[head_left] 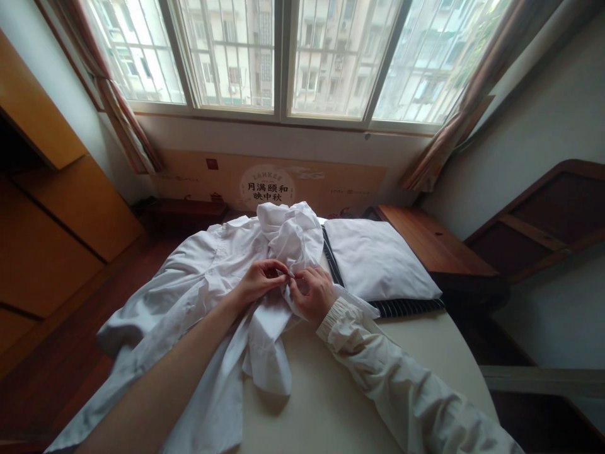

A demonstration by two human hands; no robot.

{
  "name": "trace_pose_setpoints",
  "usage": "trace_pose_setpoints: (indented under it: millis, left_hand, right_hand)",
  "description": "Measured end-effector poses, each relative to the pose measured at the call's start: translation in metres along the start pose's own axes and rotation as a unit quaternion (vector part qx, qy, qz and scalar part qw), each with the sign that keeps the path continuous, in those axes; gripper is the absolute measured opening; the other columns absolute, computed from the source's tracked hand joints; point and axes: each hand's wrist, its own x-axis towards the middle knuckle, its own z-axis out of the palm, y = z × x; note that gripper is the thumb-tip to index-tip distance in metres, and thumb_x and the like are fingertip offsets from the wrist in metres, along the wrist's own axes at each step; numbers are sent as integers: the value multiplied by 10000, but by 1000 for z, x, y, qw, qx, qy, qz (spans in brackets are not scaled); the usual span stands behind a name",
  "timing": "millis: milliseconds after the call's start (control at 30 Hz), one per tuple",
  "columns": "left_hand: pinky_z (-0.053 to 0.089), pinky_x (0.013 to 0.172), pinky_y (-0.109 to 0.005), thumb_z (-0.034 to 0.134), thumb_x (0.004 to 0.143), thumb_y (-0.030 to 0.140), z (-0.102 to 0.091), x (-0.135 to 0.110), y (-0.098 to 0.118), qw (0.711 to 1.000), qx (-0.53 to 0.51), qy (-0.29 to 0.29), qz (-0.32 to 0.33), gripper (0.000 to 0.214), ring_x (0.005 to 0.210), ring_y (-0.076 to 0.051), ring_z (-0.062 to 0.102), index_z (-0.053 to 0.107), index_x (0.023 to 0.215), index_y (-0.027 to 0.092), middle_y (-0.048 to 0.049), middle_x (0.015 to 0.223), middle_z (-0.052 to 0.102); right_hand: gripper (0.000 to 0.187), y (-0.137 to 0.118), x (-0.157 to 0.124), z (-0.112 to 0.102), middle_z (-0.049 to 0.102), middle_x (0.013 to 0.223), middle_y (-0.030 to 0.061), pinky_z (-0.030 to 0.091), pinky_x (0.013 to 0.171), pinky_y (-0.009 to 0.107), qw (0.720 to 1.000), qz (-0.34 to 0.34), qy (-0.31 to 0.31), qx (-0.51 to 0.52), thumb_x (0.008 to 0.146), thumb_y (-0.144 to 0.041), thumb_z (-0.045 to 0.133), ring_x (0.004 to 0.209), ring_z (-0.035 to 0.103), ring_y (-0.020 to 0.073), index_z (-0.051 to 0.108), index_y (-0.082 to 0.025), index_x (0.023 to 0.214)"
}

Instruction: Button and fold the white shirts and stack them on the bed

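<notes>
Left hand [262, 279]: here it is, thumb and forefinger pinched together on a small bit of white fabric, the bare forearm running back across the cloth!
Right hand [312, 293]: right up against the left, fingertips meeting it at the same spot, clamped on the fabric too; a gathered cream sleeve [378, 359] wraps the wrist behind it.
Pinched detail: too small to tell, tucked between the fingertips.
White garment [203, 277]: directly under both hands, bunched high just beyond them, spread wide to the left hand's outer side, and trailing down on the near side of the hands in long loose folds.
Folded white cloth [378, 258]: lying flat and neat, just beyond and to the right of the right hand.
Striped cloth [411, 308]: dark with pale lines, peeking out beneath that folded piece, near the right hand.
Tabletop [439, 359]: cream, rounded, below the hands and bare beside the right forearm.
Window [282, 63]: barred, well beyond both hands.
</notes>
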Motion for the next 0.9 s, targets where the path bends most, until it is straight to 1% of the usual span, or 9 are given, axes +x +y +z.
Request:
trace_pose_setpoints:
  millis: [200,400,567,667,900]
  left_hand:
    - [578,803,-281,888,829,384,0,0,1,1000,11,-5,14,283,877,-195,739,821,969,148,-97,978,803]
    - [575,786,-279,889,825,386,-1,0,0,1000,13,-8,15,288,872,-196,740,826,979,151,-98,983,807]
    - [568,770,-274,878,830,379,-1,-1,-2,999,42,-6,18,280,859,-192,736,829,982,149,-100,987,810]
    - [561,767,-273,872,838,371,-2,-1,-1,998,58,-5,25,270,853,-188,732,830,989,151,-100,994,811]
    - [542,747,-264,854,832,329,1,-2,4,997,73,0,29,237,815,-173,712,825,994,159,-96,993,811]
  right_hand:
    - [46,-1,0,1,782,888,39,477,954,434,1000,-10,9,2,923,-248,695,883,688,258,738,-232,918]
    - [82,1,-1,0,792,902,36,470,951,417,1000,-13,-17,-17,932,-236,700,879,684,245,775,-226,962]
    - [96,2,-1,-1,797,916,38,461,967,419,999,-18,-28,-31,951,-237,698,874,677,238,789,-233,978]
    - [93,3,-1,-1,797,917,41,464,977,433,999,-17,-32,-20,949,-238,698,877,678,246,788,-237,972]
    - [84,7,1,2,793,895,44,498,960,429,999,20,-27,40,910,-210,704,884,701,249,774,-255,912]
